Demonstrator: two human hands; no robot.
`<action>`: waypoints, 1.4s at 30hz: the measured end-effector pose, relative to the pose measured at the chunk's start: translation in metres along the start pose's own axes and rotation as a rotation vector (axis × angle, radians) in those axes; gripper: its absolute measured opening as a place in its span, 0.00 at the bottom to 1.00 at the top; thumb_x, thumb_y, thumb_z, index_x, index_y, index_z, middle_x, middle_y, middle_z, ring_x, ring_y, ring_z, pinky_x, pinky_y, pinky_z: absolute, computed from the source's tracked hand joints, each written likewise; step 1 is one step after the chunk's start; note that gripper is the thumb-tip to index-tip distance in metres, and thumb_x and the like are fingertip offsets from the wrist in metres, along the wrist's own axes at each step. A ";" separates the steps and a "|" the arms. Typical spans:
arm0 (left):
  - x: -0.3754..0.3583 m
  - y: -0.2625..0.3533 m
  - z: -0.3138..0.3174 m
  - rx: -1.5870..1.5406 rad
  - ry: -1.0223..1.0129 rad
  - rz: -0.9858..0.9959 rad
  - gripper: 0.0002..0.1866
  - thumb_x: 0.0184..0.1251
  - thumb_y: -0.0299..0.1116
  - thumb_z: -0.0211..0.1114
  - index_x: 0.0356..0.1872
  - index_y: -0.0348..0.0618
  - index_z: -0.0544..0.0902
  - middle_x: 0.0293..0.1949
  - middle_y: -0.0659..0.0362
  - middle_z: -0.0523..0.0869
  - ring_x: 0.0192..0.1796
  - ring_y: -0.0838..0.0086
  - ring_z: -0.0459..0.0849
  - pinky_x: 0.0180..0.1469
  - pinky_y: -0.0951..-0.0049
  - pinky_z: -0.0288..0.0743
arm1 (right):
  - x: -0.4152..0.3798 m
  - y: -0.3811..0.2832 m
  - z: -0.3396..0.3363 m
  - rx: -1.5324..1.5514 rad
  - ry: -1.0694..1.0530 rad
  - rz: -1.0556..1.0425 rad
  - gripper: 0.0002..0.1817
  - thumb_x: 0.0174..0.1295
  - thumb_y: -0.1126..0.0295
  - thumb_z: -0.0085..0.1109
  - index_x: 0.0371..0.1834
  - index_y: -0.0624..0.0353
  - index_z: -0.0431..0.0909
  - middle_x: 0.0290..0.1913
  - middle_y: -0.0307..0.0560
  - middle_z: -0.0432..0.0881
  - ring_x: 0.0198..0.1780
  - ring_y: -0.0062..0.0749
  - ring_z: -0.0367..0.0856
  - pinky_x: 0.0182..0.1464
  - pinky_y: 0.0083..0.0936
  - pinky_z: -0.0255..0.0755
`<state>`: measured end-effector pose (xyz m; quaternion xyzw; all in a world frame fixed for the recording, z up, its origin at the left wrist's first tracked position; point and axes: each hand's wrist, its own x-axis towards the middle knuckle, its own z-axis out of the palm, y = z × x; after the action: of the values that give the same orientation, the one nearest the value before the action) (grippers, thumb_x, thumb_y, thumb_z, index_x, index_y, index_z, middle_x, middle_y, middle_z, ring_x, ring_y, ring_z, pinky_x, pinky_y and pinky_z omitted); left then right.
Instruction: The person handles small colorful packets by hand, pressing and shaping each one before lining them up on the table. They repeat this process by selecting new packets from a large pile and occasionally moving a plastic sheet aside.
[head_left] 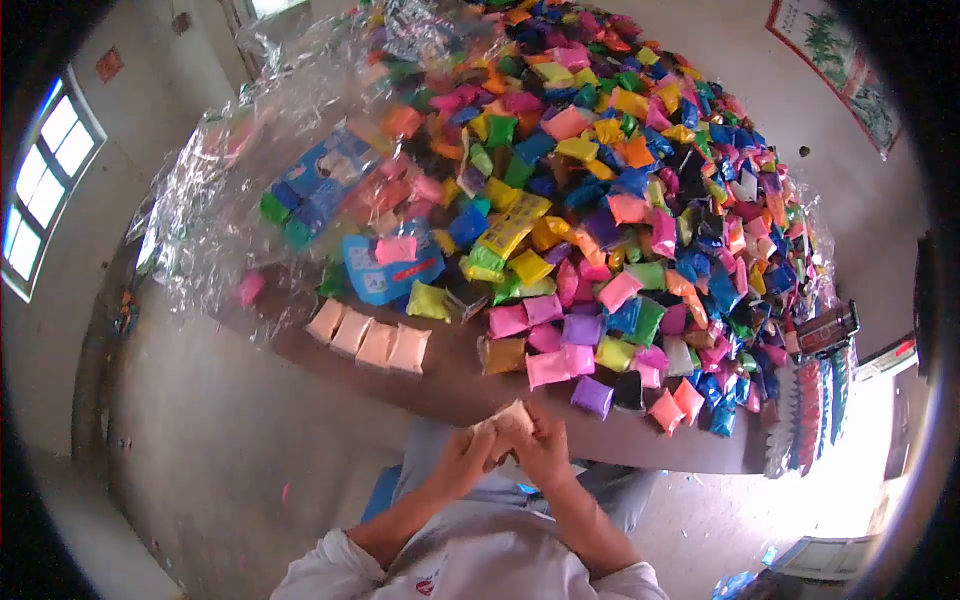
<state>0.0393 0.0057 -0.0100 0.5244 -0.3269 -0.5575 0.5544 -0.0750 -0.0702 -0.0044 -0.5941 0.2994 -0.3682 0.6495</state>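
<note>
Near the table's front edge, above my lap, a pale peach packet (513,417) is pinched between both hands. My left hand (467,457) has its fingers closed on the packet's left side. On its right side, my right hand (543,450) grips it too. Four similar peach packets (375,343) lie side by side in a row on the brown table (450,385), to the upper left of my hands. A tan packet (502,355), a pink packet (547,369) and a purple packet (592,397) lie just beyond my hands.
A large heap of colourful packets (600,150) covers much of the table. Clear plastic wrap (230,190) spreads over the left side. A blue printed bag (385,275) lies behind the peach row. Stacked strips (808,415) hang at the right edge.
</note>
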 end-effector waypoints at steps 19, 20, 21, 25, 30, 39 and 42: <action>0.001 0.004 -0.006 0.071 0.102 -0.023 0.27 0.71 0.53 0.41 0.18 0.43 0.72 0.15 0.66 0.71 0.18 0.85 0.66 0.19 0.80 0.56 | -0.001 0.012 0.013 0.194 0.092 0.108 0.16 0.62 0.73 0.55 0.53 0.63 0.72 0.30 0.34 0.76 0.29 0.13 0.69 0.28 0.13 0.64; 0.001 0.005 -0.007 0.075 0.108 -0.058 0.28 0.72 0.51 0.40 0.18 0.41 0.73 0.14 0.66 0.70 0.19 0.84 0.66 0.21 0.79 0.58 | 0.001 0.011 0.013 0.196 0.088 0.113 0.16 0.62 0.73 0.55 0.53 0.63 0.72 0.30 0.34 0.76 0.29 0.13 0.69 0.28 0.13 0.64; 0.001 0.004 -0.008 0.075 0.112 -0.059 0.28 0.72 0.51 0.40 0.18 0.41 0.73 0.14 0.66 0.70 0.19 0.84 0.66 0.21 0.79 0.58 | 0.003 0.010 0.012 0.155 0.095 0.091 0.16 0.61 0.73 0.55 0.52 0.64 0.72 0.30 0.35 0.76 0.29 0.13 0.70 0.29 0.14 0.65; 0.005 0.001 -0.009 0.089 0.101 0.002 0.27 0.72 0.48 0.42 0.18 0.41 0.73 0.14 0.66 0.69 0.18 0.84 0.66 0.21 0.79 0.58 | 0.027 -0.015 0.008 -0.308 0.157 -0.044 0.15 0.59 0.71 0.56 0.48 0.67 0.74 0.30 0.40 0.77 0.30 0.16 0.71 0.31 0.17 0.67; -0.001 -0.024 -0.022 -0.025 0.050 -0.034 0.25 0.72 0.46 0.44 0.18 0.41 0.73 0.14 0.66 0.70 0.18 0.83 0.65 0.20 0.79 0.57 | 0.062 -0.005 0.020 -0.513 -0.045 0.041 0.16 0.56 0.67 0.58 0.46 0.62 0.76 0.35 0.56 0.81 0.34 0.38 0.81 0.36 0.30 0.73; -0.021 -0.080 -0.035 0.203 0.145 -0.214 0.24 0.72 0.45 0.46 0.17 0.39 0.71 0.14 0.64 0.68 0.19 0.80 0.64 0.23 0.74 0.61 | 0.091 0.012 0.038 -0.693 0.032 -0.219 0.16 0.51 0.71 0.61 0.44 0.62 0.75 0.42 0.55 0.78 0.36 0.43 0.78 0.38 0.32 0.72; -0.018 -0.089 -0.036 0.163 0.165 -0.172 0.24 0.72 0.44 0.46 0.17 0.39 0.71 0.15 0.64 0.69 0.19 0.80 0.64 0.24 0.74 0.61 | 0.082 0.012 0.039 -0.702 0.084 -0.259 0.16 0.50 0.73 0.61 0.44 0.62 0.75 0.47 0.55 0.77 0.43 0.48 0.78 0.45 0.36 0.73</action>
<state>0.0460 0.0457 -0.0990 0.6379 -0.2784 -0.5296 0.4849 0.0032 -0.1166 -0.0075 -0.7978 0.3561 -0.3463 0.3416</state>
